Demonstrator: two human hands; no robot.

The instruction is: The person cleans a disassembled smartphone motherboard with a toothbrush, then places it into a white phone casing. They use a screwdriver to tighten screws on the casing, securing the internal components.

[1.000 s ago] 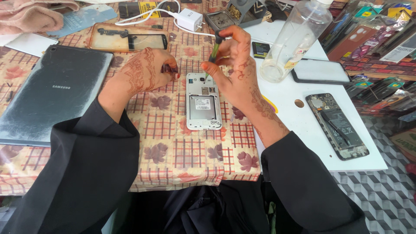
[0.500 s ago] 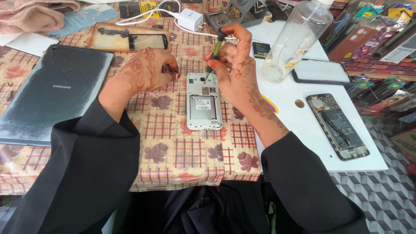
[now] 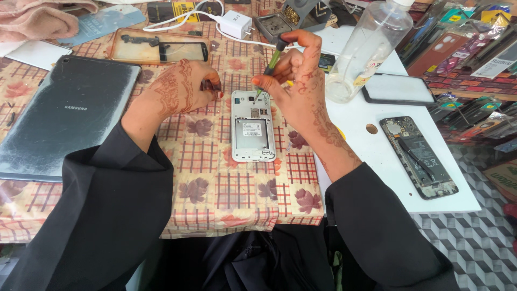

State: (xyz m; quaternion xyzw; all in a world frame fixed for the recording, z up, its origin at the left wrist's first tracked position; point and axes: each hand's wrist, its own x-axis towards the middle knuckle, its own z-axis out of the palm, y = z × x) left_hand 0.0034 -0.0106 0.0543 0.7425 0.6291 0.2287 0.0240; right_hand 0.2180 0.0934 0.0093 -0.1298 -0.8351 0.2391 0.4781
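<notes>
A white phone [image 3: 252, 133] with its back cover off lies face down on the checked tablecloth [image 3: 215, 183]. My right hand [image 3: 293, 86] grips a small green-handled screwdriver [image 3: 272, 60], with the tip down at the phone's top right corner. Just left of the phone's top edge rests my left hand [image 3: 180, 89], curled in a loose fist, its fingertips next to the phone. Whether it pinches something small I cannot tell.
A grey tablet [image 3: 64, 116] lies at left. Behind the hands are a phone frame [image 3: 159, 48] and a white charger [image 3: 235, 24] with cable. A clear plastic bottle [image 3: 369, 48], a black screen glass [image 3: 398, 89] and an opened dark phone [image 3: 419, 156] sit on the white board at right.
My right hand has lowered the screwdriver from above the phone down to its top corner. My left hand has stayed by the phone's upper left.
</notes>
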